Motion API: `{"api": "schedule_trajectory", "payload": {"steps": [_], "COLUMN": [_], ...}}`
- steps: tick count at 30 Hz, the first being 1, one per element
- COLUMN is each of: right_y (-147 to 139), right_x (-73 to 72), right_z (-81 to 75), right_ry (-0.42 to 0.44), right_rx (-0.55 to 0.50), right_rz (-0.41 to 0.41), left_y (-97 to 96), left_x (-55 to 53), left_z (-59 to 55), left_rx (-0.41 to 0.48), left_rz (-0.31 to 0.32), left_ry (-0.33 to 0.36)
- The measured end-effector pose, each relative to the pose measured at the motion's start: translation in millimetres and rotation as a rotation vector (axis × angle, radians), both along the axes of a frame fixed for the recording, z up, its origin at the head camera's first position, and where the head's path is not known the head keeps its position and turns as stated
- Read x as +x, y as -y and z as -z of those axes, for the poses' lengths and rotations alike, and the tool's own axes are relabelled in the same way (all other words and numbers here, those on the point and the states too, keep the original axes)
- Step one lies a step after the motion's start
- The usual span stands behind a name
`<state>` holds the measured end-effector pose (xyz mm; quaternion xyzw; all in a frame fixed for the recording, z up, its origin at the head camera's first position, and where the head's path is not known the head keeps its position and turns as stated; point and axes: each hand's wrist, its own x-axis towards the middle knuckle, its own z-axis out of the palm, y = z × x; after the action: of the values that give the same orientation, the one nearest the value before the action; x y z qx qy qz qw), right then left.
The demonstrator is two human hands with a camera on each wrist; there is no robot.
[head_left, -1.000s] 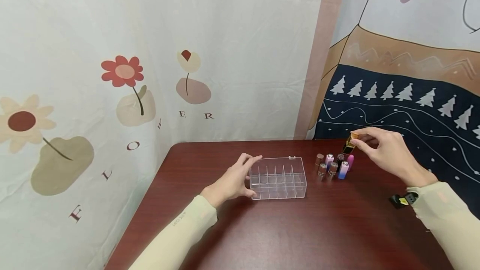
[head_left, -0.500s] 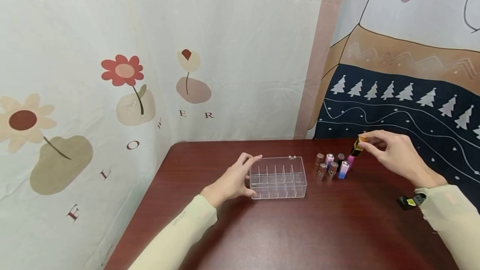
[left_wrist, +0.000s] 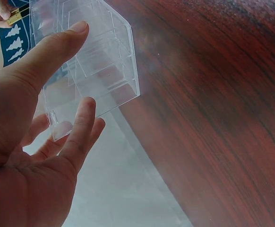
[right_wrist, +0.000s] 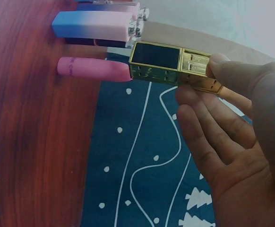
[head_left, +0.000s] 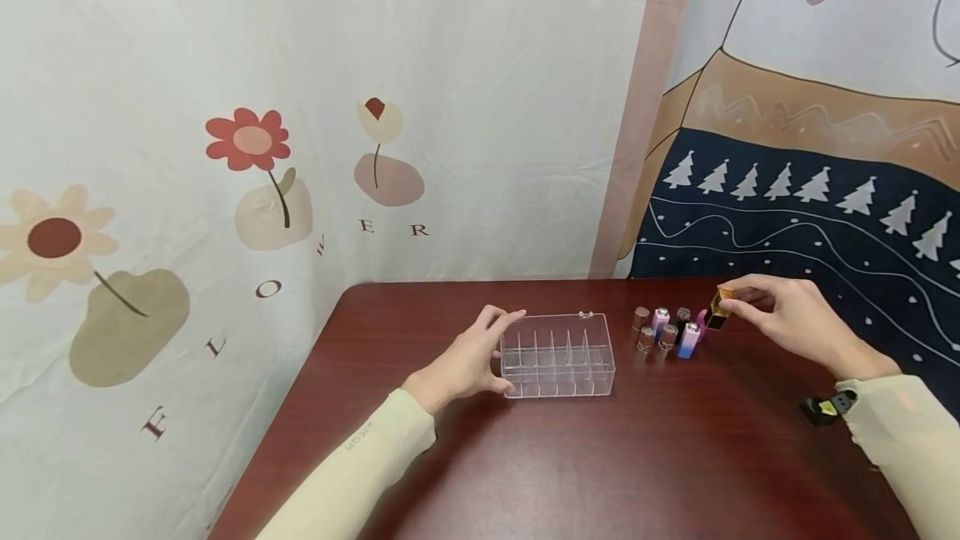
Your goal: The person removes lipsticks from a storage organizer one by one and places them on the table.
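Note:
Between right thumb and fingertips, the right hand pinches a lipstick with a black-and-gold square case by its gold end. The lipstick slants down beside a pink bullet-shaped tube and overlaps it in the right wrist view. Several upright lipsticks, among them a pink-and-blue one and a brown-capped one, cluster to the left of that hand. At the table's middle, the left hand holds the left end of a clear plastic divided box, thumb at the front and fingers toward the back.
Everything stands on a dark red wood-grain table. Printed cloth hangs behind its back edge, with a dark blue tree pattern at the right. A black wrist strap shows at the right sleeve.
The right hand has carried the black-and-gold lipstick to the right, from behind the cluster, then lowered it beside the pink tube. The left hand and box stay in place.

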<state>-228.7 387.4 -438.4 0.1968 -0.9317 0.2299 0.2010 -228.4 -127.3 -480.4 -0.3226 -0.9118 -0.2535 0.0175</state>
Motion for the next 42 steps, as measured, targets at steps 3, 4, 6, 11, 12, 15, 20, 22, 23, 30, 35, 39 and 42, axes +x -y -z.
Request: {"api": "schedule_trajectory", "payload": {"steps": [3, 4, 6, 11, 12, 15, 20, 22, 23, 30, 35, 39, 42], "right_y": [-1.2, -1.5, -2.2, -3.9, -4.2, -4.7, -4.1, -3.7, -3.6, -2.7, -3.7, -4.2, -5.1], "right_x": [-0.3, -0.4, -0.7, -1.9, -2.2, -2.9, -3.4, -3.3, -3.2, -3.2, -4.0, -4.2, -4.3], "right_z": [2.1, 2.9, 4.6, 9.8, 10.9, 13.7, 16.8, 17.9, 18.5, 22.5, 25.6, 27.9, 29.4], "right_ry": [0.012, 0.018, 0.034, 0.061, 0.064, 0.084, 0.155, 0.182, 0.19, 0.248, 0.279, 0.28, 0.28], "right_rx": [0.011, 0.015, 0.02, 0.036, 0.039, 0.046, 0.052, 0.054, 0.055, 0.049, 0.047, 0.048, 0.05], "right_rz": [-0.007, -0.008, -0.01, -0.021, -0.025, -0.034, -0.038, -0.039, -0.042, -0.048, -0.044, -0.048, -0.054], "left_y": [-1.2, -1.3, -1.2, -1.1, -1.3, -1.5, -0.9, -0.8, -0.9, -1.1, -1.2, -0.8, -0.5], "left_x": [-0.5, -1.0, -1.4, -1.8, -1.8, -1.2, 0.1, 0.5, 0.6, 0.0, 0.1, 0.4, 0.5], "left_z": [-0.9, -0.6, -0.7, -0.1, 0.0, -0.2, -0.8, -1.0, -1.0, -1.1, -1.1, -0.9, -0.5], "left_rx": [-0.009, -0.008, -0.009, -0.011, -0.009, -0.008, 0.009, 0.014, 0.015, 0.007, 0.013, 0.024, 0.026], "left_rz": [-0.012, -0.012, -0.011, -0.014, -0.014, -0.014, -0.006, -0.004, -0.004, -0.008, -0.008, -0.008, -0.009], "left_ry": [0.013, 0.011, 0.009, 0.004, 0.001, 0.0, 0.002, 0.005, 0.007, 0.003, 0.014, 0.027, 0.028]}}
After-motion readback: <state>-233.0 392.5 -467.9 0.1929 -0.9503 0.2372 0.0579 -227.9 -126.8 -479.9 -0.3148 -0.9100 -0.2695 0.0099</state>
